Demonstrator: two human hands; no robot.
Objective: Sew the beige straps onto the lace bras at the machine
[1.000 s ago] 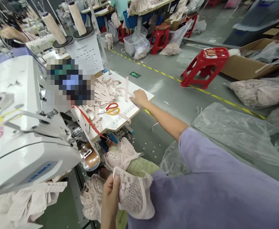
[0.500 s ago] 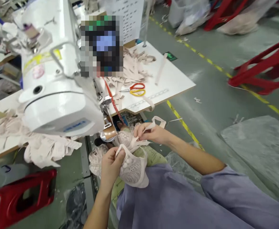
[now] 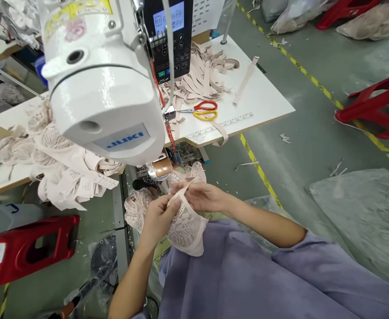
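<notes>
A pale pink lace bra (image 3: pixel 186 230) hangs over my lap, one cup spread toward me and its narrow upper tip raised. My left hand (image 3: pixel 159 217) is closed on this cup's edge, thumb on top. Against the upper tip, my right hand (image 3: pixel 204 196) has its fingers bent around the fabric; the cup partly hides them. More lace (image 3: pixel 138 208) of the same colour bunches left of my left hand. Just beyond my hands is the copper-coloured, rounded front part (image 3: pixel 161 168) of the sewing machine (image 3: pixel 108 102), below its white head.
Scissors (image 3: pixel 205 110) with red and yellow handles, fabric strips (image 3: pixel 203 77) and a printed ruler scale (image 3: pixel 221 126) are on the white table (image 3: pixel 264 102). Lace pieces (image 3: pixel 71 168) hang over the left table edge. Red stools (image 3: pixel 31 248) stand on both sides. A control panel (image 3: pixel 168 40) is beside the machine.
My right hand has moved down and left against the cup, and the strap loop it held no longer shows. The view has shifted closer to the machine head.
</notes>
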